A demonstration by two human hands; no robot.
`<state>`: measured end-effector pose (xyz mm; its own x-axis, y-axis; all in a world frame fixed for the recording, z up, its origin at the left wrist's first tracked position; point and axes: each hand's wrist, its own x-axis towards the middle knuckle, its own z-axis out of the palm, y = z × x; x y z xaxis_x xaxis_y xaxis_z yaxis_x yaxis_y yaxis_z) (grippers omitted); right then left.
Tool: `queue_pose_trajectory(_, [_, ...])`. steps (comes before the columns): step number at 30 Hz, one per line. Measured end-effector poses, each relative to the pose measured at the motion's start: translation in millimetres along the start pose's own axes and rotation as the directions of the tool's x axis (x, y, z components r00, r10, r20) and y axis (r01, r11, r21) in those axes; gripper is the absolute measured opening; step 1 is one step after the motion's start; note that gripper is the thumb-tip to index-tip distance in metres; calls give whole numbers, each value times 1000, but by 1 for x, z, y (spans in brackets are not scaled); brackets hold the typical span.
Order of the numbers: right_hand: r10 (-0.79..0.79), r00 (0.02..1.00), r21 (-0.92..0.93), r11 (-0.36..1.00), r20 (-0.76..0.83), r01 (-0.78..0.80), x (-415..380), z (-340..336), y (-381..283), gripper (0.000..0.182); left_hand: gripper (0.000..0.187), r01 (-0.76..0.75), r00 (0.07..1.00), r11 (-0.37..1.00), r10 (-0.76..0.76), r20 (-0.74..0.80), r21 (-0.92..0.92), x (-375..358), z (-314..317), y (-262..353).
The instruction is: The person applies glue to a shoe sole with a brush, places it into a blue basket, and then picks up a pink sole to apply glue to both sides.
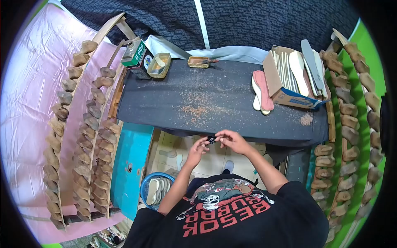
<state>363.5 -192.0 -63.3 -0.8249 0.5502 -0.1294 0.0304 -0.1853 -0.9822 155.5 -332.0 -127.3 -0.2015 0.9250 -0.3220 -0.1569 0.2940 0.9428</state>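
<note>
In front of the table's near edge, my two hands are close together. Between them is a small black thing with white marks, too small to make out its kind. My left hand has its fingers curled and closed on the thing's left side. On its other side, my right hand pinches with thumb and fingers bent toward it. The fingers hide part of the thing.
A dark-covered table carries wood shavings, a box of sole-shaped pieces, a pink sole, a G 600 can and two small trays. Racks of wooden shoe lasts flank me; a blue basket stands below.
</note>
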Motion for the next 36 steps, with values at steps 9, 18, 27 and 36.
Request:
queue_pose_trajectory(9, [-46,964,26,998,-260,55,43,-20,6,22,34,-47,995,997,41,-96,-56,43,-24,35])
queue_pose_trajectory(18, [68,855,15,997,-514,-70,77,-33,-3,18,30,-60,989,982,83,126,-178,142,-46,88])
queue_pose_trajectory(27, [-239,571,-354,930,-786,-98,106,-53,-53,18,30,-30,966,994,56,252,-105,272,-59,150])
queue_pose_trajectory(36, [-419,294,-512,686,-859,-517,46,-105,-40,38,42,138,784,990,-129,607,32,279,55,135])
